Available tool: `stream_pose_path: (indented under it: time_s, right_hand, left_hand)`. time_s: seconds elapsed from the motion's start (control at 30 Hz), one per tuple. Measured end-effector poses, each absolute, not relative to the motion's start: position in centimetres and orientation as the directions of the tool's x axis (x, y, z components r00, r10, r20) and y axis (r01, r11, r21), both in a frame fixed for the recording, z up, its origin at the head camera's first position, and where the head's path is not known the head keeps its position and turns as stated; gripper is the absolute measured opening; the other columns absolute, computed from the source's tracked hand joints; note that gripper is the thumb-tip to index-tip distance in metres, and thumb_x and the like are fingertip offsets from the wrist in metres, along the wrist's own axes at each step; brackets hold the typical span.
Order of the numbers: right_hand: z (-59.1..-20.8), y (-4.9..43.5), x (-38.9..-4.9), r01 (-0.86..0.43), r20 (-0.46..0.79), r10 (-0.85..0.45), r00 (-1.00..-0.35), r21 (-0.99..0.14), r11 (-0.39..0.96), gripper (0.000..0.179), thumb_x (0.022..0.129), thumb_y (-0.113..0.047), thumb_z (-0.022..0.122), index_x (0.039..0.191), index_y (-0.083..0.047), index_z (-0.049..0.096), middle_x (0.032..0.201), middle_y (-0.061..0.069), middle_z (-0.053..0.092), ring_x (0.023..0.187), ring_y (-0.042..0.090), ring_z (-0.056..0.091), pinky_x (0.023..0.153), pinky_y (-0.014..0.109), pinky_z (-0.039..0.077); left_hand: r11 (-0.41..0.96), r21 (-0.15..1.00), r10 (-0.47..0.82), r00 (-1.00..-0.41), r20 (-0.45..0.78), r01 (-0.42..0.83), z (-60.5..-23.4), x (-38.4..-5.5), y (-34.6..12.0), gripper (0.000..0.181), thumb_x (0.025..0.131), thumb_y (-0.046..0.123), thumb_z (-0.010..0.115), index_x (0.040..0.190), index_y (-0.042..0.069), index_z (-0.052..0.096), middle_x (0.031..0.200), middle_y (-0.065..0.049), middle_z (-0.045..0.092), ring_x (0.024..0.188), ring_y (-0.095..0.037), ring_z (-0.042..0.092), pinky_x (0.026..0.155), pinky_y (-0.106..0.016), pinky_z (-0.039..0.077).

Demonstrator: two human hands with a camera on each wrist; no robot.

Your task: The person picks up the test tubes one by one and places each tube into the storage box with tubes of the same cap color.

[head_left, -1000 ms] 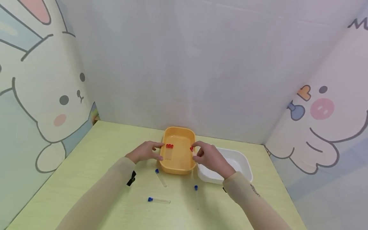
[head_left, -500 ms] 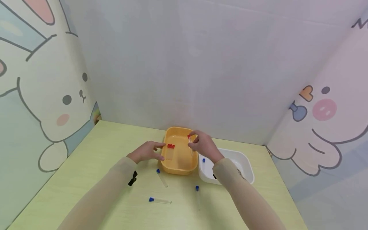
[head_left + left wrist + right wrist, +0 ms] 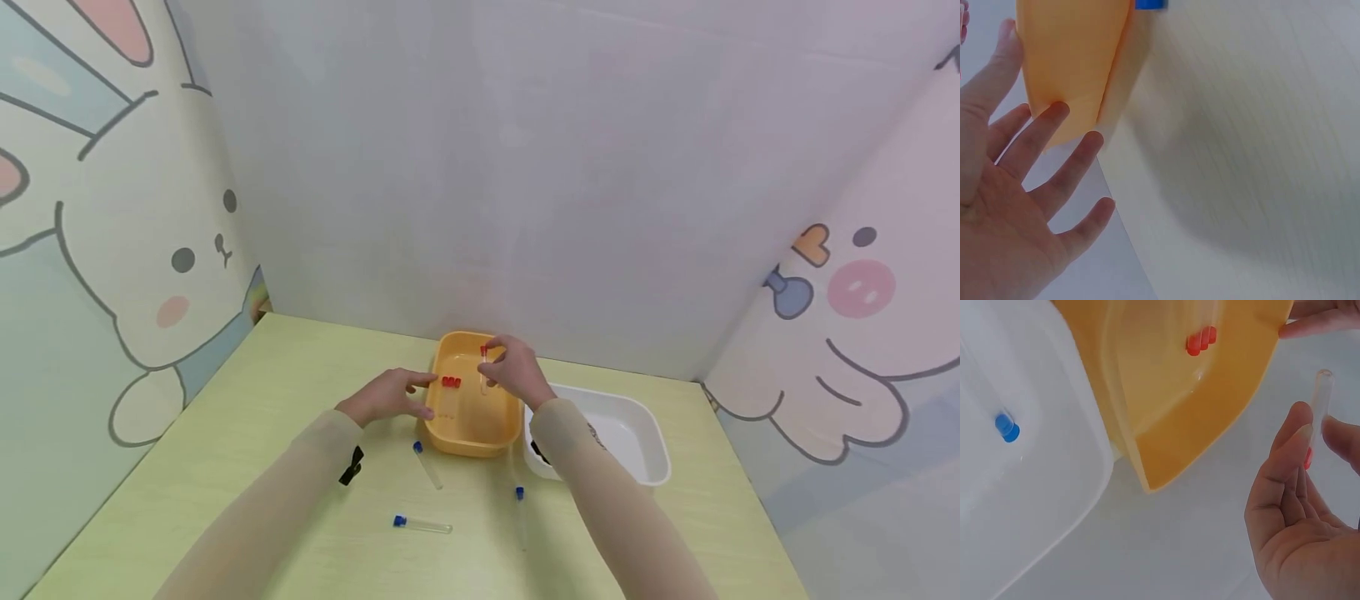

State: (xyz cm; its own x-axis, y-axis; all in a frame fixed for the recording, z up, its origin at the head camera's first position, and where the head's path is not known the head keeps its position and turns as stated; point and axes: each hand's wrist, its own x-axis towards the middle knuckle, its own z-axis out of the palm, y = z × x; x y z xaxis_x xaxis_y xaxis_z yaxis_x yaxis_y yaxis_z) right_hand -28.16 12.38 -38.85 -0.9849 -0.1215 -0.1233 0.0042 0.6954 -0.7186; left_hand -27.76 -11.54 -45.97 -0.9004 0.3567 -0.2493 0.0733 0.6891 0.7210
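My right hand [image 3: 519,373] pinches a test tube [image 3: 1320,403] with a red cap between thumb and fingers, over the far part of the orange basin [image 3: 468,447]. The tube's clear end points down toward the basin floor in the head view. Inside the basin, at its left, several red-capped test tubes [image 3: 451,382] lie side by side. My left hand [image 3: 386,397] is at the basin's left rim. In the left wrist view its spread fingers [image 3: 1063,172] reach along the basin's outer wall, holding nothing.
To the right stands a white basin [image 3: 626,425], partly behind my right forearm; a blue-capped tube [image 3: 1007,427] lies in it. On the table in front are three more blue-capped tubes [image 3: 423,525]. A pale curtain wall [image 3: 487,208] rises behind the basins.
My right hand has carried the red-capped tube leftward and away from me, from the orange basin's right rim to above its inside. My left hand keeps its place at the rim.
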Motion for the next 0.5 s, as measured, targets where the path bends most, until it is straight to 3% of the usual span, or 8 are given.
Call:
stream_pose_path:
  time_s: [0.23,0.5]
  right_hand:
    - [-40.6,11.6,-29.0,0.016,-0.122,-0.122,-0.985,-0.767,0.642,0.041,0.094,-0.013,0.073,0.131,-0.004,0.060,0.082,0.015,0.076,0.085,0.038,0.075,0.068,0.027,0.056]
    - [-42.8,10.5,-29.6,0.062,-0.164,-0.099,-0.981,-0.759,0.648,0.040,0.094,-0.011,0.074,0.129,0.001,0.060,0.086,0.017,0.075,0.071,0.022,0.073,0.069,0.028,0.060]
  left_hand:
    - [0.681,0.728,0.360,-0.901,-0.241,0.078,-46.2,-27.9,-11.5,0.076,0.086,0.034,0.084,0.153,0.025,0.051,0.159,-0.007,0.050,0.138,-0.036,0.055,0.107,-0.055,0.054]
    - [0.685,0.724,0.364,-0.900,-0.240,0.084,-46.1,-27.8,-11.6,0.075,0.086,0.034,0.084,0.153,0.023,0.052,0.158,-0.008,0.051,0.136,-0.037,0.056,0.105,-0.055,0.055]
